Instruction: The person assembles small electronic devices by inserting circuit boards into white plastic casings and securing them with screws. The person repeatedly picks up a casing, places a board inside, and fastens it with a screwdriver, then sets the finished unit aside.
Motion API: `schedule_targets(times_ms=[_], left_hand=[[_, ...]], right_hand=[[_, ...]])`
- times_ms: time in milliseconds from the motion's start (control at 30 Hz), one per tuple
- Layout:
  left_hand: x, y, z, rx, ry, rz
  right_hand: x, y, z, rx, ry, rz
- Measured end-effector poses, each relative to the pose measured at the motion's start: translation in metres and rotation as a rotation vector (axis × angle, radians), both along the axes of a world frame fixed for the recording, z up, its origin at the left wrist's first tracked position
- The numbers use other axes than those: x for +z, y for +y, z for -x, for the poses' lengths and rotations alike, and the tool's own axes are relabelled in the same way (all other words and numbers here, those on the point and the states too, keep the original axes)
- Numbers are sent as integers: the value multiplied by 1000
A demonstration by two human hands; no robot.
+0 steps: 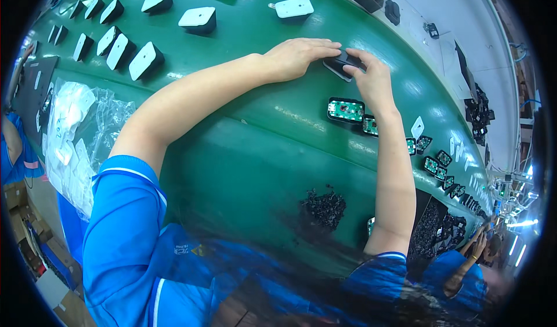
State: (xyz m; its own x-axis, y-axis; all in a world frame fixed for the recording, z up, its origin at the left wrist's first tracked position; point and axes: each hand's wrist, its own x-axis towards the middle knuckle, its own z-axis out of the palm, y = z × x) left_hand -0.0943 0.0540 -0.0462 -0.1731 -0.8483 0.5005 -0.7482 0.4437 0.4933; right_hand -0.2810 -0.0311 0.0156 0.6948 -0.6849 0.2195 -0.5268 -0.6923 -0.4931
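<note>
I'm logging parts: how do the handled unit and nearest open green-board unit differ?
The handled unit shows a dark upper side; the open unit shows a green board. The left hand and right hand touch the handled unit; the open unit lies untouched. Both have dark casings.

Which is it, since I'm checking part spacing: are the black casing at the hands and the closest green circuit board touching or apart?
Apart: the head view shows green tabletop between casing and circuit board.

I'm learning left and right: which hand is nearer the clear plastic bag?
Left. The left hand is to the right of the bag; the right hand is farther right.
</note>
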Motion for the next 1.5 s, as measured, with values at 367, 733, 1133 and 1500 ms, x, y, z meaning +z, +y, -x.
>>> schedule_targets(times_ms=[367, 733, 1133, 1500], left_hand=[[0, 4, -6, -29, -176, 48], [8, -23, 15, 114, -209, 169], [64, 61, -69, 209, 474, -913], [101, 40, -25, 440, -335, -296]], right_hand=[[-13, 1, 5, 163, 61, 241], [7, -37, -9, 20, 9, -467], [27, 78, 46, 293, 248, 141], [38, 125, 60, 210, -237, -242]])
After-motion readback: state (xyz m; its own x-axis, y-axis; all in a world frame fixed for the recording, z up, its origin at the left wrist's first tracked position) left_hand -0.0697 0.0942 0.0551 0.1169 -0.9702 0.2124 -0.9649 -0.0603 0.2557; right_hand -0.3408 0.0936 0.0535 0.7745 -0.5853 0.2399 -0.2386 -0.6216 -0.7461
